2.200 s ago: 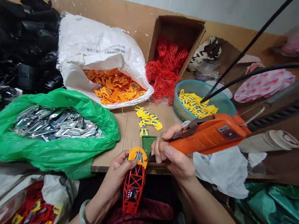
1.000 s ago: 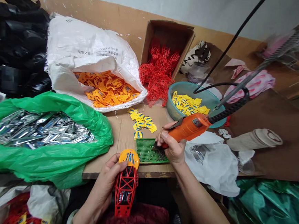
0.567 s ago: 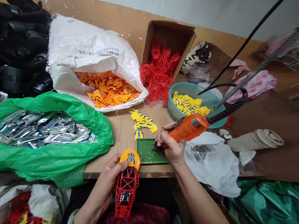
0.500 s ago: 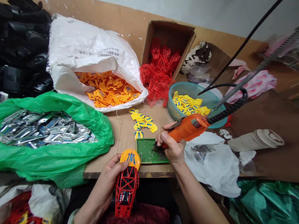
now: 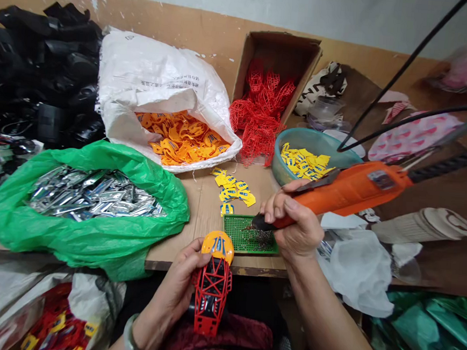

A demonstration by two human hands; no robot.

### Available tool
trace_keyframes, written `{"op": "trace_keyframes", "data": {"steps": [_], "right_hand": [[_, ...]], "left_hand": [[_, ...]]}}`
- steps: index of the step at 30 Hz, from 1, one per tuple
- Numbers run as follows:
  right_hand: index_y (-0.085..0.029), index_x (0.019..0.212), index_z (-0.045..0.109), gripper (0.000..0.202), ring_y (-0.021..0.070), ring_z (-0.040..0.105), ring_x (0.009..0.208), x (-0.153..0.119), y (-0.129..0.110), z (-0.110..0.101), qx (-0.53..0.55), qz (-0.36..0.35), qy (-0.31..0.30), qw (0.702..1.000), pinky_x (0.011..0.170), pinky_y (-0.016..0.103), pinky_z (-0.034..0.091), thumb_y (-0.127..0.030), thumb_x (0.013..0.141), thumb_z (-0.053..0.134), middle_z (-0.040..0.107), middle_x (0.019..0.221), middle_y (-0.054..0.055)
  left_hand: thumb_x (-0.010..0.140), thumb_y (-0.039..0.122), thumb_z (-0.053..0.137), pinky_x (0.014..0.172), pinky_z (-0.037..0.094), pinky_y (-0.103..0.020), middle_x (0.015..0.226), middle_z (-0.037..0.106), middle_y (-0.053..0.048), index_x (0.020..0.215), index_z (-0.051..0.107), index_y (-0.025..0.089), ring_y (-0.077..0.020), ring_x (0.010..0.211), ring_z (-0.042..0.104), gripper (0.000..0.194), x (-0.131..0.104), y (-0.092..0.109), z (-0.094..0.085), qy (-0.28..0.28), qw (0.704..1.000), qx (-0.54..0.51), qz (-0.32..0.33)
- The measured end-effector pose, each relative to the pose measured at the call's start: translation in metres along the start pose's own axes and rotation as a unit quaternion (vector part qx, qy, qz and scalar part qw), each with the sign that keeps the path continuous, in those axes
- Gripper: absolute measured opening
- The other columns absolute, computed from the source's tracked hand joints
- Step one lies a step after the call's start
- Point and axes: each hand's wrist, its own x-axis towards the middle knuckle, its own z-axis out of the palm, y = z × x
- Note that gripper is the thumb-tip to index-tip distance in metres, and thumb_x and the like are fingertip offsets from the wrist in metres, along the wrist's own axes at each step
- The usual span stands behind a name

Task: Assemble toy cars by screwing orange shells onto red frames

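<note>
A: What have your two hands got?

B: Your left hand (image 5: 188,266) has thumb and fingers closed on the left edge of the red-and-orange toy body (image 5: 212,286), just below its orange end. Your right hand (image 5: 300,229) is wrapped around the front of the orange power driver (image 5: 341,191).

A: Where does the toy body lie from the driver's tip?

B: Toward 7 o'clock, its orange end nearest. The tip itself points to 8, at the green tray (image 5: 235,232) with its small dark bits (image 5: 264,241); whether it touches them, I cannot tell.

A: And the long axis?

B: Close to 12 and 6, orange end at 12. Your left hand is the nearer, being on it; your right is apart, toward 2.

A: Anything nearby?

B: Loose yellow pieces (image 5: 245,197), at 11 o'clock from the tray
</note>
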Motion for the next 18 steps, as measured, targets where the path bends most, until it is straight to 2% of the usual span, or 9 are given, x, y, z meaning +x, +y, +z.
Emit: {"op": "trace_keyframes", "data": {"steps": [3,7,12,18], "right_hand": [[-0.025,0.087,0.059,0.018,0.014,0.045,0.036,-0.005,-0.011,0.019,0.032,0.031,-0.035,0.998,0.048,0.033,0.043,-0.03,0.073,0.069,0.046,0.048,-0.009],[-0.025,0.088,0.059,0.017,0.0134,0.045,0.036,-0.017,-0.007,0.033,0.072,0.062,-0.089,0.992,0.047,0.032,0.041,-0.029,0.075,0.068,0.046,0.049,-0.009],[-0.024,0.095,0.061,0.019,0.0135,0.047,0.038,-0.026,0.007,0.038,0.09,0.068,-0.12,0.986,0.049,0.032,0.044,-0.029,0.078,0.068,0.05,0.051,-0.008],[-0.023,0.092,0.061,0.018,0.0136,0.047,0.038,-0.027,0.012,0.038,0.085,0.073,-0.124,0.986,0.049,0.032,0.043,-0.028,0.077,0.069,0.05,0.05,-0.008]], "left_hand": [[0.063,0.022,0.086,0.059,0.055,-0.024,0.081,0.078,-0.007,0.098,0.068,0.013,-0.0149,0.061,0.068,0.04,-0.001,-0.001,0.002,-0.009,1.0,0.003,0.001],[0.065,0.023,0.086,0.06,0.054,-0.024,0.081,0.077,-0.007,0.101,0.067,0.013,-0.014,0.06,0.067,0.042,0.0,-0.004,0.0,-0.018,1.0,0.004,0.0],[0.069,0.023,0.085,0.059,0.052,-0.021,0.08,0.075,-0.005,0.103,0.067,0.013,-0.0119,0.06,0.066,0.039,0.001,-0.006,-0.007,-0.031,0.999,0.005,0.006],[0.071,0.021,0.082,0.06,0.051,-0.022,0.082,0.075,-0.005,0.107,0.067,0.012,-0.0118,0.061,0.065,0.04,0.002,-0.006,-0.007,-0.036,0.999,0.004,0.008]]}}
